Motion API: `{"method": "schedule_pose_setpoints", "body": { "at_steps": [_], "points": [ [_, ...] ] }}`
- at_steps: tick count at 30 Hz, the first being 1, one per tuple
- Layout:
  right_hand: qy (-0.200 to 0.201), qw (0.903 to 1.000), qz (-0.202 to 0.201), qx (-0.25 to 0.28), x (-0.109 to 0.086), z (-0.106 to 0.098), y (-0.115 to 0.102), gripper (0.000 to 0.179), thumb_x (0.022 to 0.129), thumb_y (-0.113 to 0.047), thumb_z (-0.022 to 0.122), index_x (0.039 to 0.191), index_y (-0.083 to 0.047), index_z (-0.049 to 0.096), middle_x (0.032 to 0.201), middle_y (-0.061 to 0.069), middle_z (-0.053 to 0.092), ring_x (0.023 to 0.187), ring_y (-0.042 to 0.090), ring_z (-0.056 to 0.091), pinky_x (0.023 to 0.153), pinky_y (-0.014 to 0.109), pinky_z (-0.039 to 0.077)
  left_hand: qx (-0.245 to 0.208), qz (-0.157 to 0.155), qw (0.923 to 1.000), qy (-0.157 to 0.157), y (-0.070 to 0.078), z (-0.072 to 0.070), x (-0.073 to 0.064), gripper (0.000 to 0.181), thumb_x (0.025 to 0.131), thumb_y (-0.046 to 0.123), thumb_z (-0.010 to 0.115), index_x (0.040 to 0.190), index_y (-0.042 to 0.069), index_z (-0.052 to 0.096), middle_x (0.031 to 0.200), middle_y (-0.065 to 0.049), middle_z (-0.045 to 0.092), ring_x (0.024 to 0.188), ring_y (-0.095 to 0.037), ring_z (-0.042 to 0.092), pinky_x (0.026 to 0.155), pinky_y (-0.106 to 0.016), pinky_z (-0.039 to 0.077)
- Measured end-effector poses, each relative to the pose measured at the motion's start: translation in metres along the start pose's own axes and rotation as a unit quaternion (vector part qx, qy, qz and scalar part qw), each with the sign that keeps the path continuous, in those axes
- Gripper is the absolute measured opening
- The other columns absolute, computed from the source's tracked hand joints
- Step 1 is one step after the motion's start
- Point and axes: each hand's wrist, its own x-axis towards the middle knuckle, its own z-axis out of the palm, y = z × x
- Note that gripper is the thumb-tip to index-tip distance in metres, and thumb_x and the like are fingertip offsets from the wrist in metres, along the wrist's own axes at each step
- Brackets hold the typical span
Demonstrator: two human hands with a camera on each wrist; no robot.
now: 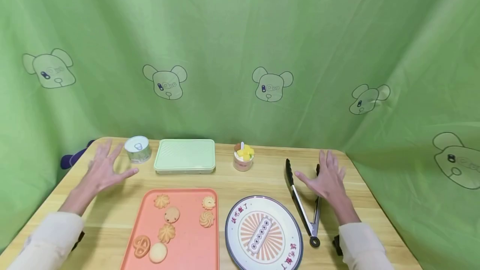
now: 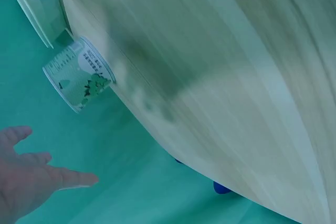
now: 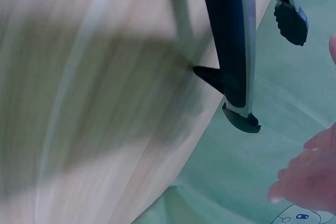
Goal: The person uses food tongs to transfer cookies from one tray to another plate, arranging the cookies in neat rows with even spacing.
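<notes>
My left hand (image 1: 104, 171), fingers spread, hovers over the table's left side and holds nothing. Just past its fingers stands a round tin can (image 1: 138, 150) with a pull tab; the left wrist view shows the can's printed label (image 2: 84, 74). On the right, my right hand (image 1: 327, 178) hangs with thumb and fingers spread above a pair of tongs (image 1: 298, 203). The tongs lie spread, black tips away from me, and the hand hides part of one arm. In the right wrist view the tongs (image 3: 228, 35) are close by, with the hand (image 3: 310, 174) at the edge.
A coral tray (image 1: 195, 249) holds several cookies (image 1: 166, 233). Right of it lies a round patterned plate (image 1: 234, 245). Farther back are a light-green lidded box (image 1: 185, 155) and a small dessert cup (image 1: 243, 162). Green curtains (image 1: 221, 24) enclose the wooden table (image 1: 258, 182).
</notes>
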Motion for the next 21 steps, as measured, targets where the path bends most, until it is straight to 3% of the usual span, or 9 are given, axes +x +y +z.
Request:
{"method": "schedule_pose_setpoints", "body": {
  "at_steps": [5,10,21],
  "points": [
    [-0.032,0.9983,0.037,0.033,-0.006,0.001,-0.005,0.121,0.079,-0.072,0.053,0.146,0.008,-0.01,0.152,0.028,-0.017,0.14,0.053,-0.006,0.103,0.075,0.001,-0.021,0.008,0.9997,-0.008,0.005,0.004,-0.005,0.103,0.079,0.057,0.065,0.148,-0.002,0.018,0.153,-0.033,-0.005,0.137,-0.058,0.001,0.097,-0.079,0.014],
    [-0.061,0.9944,0.074,0.043,-0.013,0.002,-0.011,0.128,0.077,-0.076,0.05,0.143,0.012,-0.016,0.149,0.035,-0.016,0.134,0.062,0.003,0.104,0.072,0.014,-0.034,0.012,0.9992,-0.019,0.01,0.009,-0.01,0.104,0.077,0.056,0.068,0.147,-0.004,0.02,0.153,-0.034,-0.001,0.134,-0.061,0.009,0.096,-0.078,0.018],
    [-0.106,0.9821,0.14,0.069,-0.025,0.004,-0.03,0.137,0.072,-0.08,0.052,0.14,0.015,-0.02,0.146,0.044,-0.005,0.13,0.065,0.01,0.103,0.07,0.021,-0.054,0.037,0.9969,-0.043,0.021,0.022,-0.023,0.104,0.07,0.048,0.078,0.146,-0.002,0.027,0.149,-0.035,0.02,0.127,-0.061,0.026,0.094,-0.075,0.026]
  ]
}}
